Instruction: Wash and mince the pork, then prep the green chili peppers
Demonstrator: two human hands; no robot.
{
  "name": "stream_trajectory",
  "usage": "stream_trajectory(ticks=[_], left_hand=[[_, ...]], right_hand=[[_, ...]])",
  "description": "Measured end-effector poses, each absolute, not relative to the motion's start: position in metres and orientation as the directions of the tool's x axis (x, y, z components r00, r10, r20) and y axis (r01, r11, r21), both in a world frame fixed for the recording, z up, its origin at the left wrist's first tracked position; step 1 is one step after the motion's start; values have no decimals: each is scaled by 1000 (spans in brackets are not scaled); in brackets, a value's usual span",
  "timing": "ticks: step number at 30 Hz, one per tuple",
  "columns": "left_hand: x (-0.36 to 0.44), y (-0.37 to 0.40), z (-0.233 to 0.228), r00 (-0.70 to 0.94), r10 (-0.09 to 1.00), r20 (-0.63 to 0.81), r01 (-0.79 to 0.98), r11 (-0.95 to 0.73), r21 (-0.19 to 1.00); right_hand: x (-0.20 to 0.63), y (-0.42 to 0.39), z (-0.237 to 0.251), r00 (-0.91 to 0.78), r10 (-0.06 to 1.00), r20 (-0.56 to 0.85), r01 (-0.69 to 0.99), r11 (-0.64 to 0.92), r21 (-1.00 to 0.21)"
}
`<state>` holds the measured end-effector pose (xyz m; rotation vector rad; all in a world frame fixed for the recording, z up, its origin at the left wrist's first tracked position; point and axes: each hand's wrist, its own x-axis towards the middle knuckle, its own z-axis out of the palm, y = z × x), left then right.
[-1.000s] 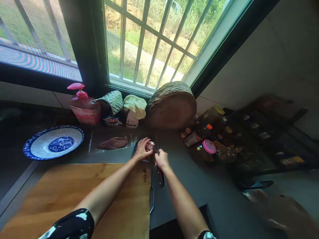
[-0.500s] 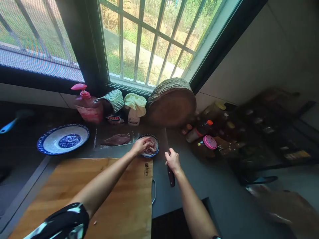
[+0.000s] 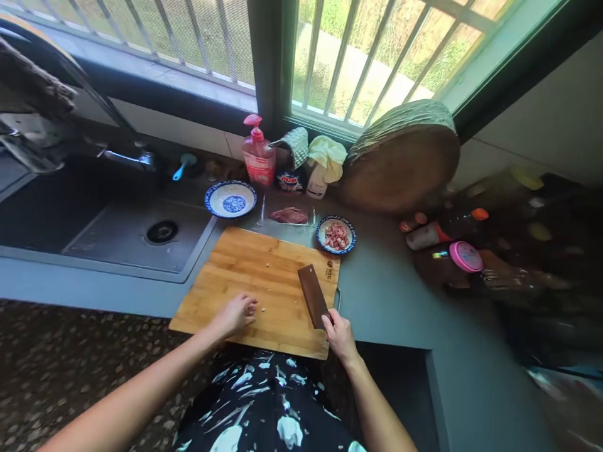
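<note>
Far left, a sink (image 3: 117,235) is set into the surface (image 3: 400,301), with a blue-rimmed plate (image 3: 230,199) just right of it. The left hand (image 3: 235,314) rests on the near part of the cutting board (image 3: 254,282), fingers loosely curled, holding nothing, beside small scraps. Right of it the right hand (image 3: 340,334) is closed around the handle of a cleaver (image 3: 313,301) whose blade lies flat on the board, probably to keep the edge safely down. A small bowl (image 3: 336,235) of chopped meat sits just beyond the board's far right corner, within easy reach.

Bright window daylight, blurred right edge, wide-angle warp
</note>
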<state>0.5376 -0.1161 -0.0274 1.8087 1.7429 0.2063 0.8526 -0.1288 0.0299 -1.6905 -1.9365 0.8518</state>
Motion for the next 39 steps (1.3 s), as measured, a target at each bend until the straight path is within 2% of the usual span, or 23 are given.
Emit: stream_trajectory(ticks=[5,12,18,22,27,34,37,39], left_hand=[[553,-135,-41,194,974,-120,878,-117,463],[566,-126,-33,236,962,-139,876,-148,460],[571,-119,-32,207,961,-184,884,-104,455],[560,-79,-24,174,967,-187,897,-77,436],[552,-16,-12,70,991,-116,919,-18,393],[558,2,-2,40,984,-174,937,24,350],[568,14,17,30,979,-202,929,47,366],[584,30,36,55,984,-172,912,21,409]], right_hand=[[835,-149,26,-116,979,-167,616,-60,-786],[820,-155,31,-87,989,-121,622,-41,-782],[823,-165,32,-45,993,-110,603,-61,-796],[829,-170,34,-9,994,-105,579,-80,-811],[840,-174,36,41,994,-97,559,-103,-822],[854,-172,35,51,995,-89,557,-102,-824],[861,-170,34,57,996,-62,554,-83,-829],[868,-168,33,74,996,-48,549,-81,-832]])
